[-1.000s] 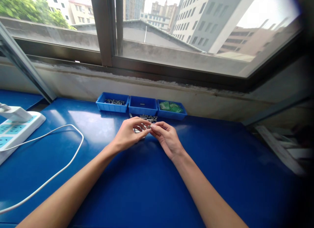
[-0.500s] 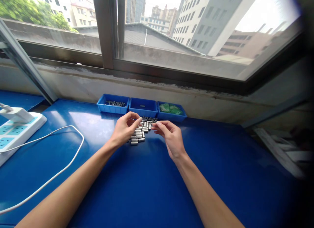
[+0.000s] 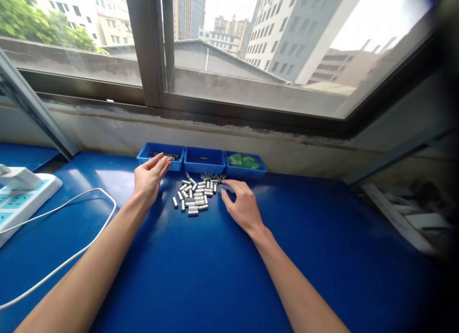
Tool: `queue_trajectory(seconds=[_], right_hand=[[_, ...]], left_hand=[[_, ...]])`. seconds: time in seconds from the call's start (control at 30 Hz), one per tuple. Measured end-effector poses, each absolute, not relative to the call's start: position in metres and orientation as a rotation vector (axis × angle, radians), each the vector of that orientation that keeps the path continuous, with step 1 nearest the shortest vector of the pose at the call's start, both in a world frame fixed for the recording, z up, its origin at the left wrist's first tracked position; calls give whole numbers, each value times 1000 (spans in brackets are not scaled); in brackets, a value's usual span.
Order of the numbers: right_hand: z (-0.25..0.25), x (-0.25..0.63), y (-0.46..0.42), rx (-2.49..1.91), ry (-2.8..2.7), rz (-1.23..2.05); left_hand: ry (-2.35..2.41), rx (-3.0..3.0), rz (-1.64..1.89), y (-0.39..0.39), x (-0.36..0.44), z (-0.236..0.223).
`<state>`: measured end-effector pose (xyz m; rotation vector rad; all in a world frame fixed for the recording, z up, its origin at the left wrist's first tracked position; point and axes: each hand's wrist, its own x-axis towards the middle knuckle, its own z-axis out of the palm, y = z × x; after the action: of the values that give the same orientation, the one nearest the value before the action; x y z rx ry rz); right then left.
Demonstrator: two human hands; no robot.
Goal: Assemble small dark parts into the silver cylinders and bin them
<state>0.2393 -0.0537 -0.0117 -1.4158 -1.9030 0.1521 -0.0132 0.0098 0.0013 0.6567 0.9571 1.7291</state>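
Note:
My left hand is raised in front of the left blue bin, its fingers stretched toward the small dark metal parts inside; I see nothing held. Some of that bin is hidden behind the hand. My right hand hovers at the right side of a loose pile of short silvery metal bars, thumb and fingers apart with nothing between them. Smaller dark pieces lie at the pile's far end, close to the bins.
The middle blue bin holds one small bar. Green packets fill the right blue bin. A white power strip with a plugged-in adapter lies at left, and a white cable loops across the blue table. A window wall rises behind.
My left hand has moved left from above the pile to the left bin, uncovering the bars. My right hand has lowered slightly beside the pile, its fingers now spread. The view has shifted a little.

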Motion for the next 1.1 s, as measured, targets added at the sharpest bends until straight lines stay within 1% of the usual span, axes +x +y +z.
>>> queue_trajectory(seconds=[0.17, 0.27, 0.37, 0.5, 0.67, 0.83, 1.1], right_hand=[[-7, 234, -59, -1376, -1992, 192], [0, 229, -65, -1365, -2019, 255], [5, 218, -74, -1266, -2133, 338], [7, 207, -81, -1165, -2325, 349], [4, 210, -77, -1188, -2320, 387], [0, 218, -70, -1184, -2279, 483], [0, 223, -66, -1178, -2263, 568]], left_hand=[[996, 825, 1655, 3, -8, 6], [1104, 1139, 1477, -6, -4, 9], [1174, 1461, 1301, -16, 0, 12], [1200, 1777, 1175, -27, 5, 16], [1135, 2078, 1048, -35, 7, 14], [1092, 2215, 994, -38, 10, 5], [1087, 2191, 1016, -38, 11, 3]])
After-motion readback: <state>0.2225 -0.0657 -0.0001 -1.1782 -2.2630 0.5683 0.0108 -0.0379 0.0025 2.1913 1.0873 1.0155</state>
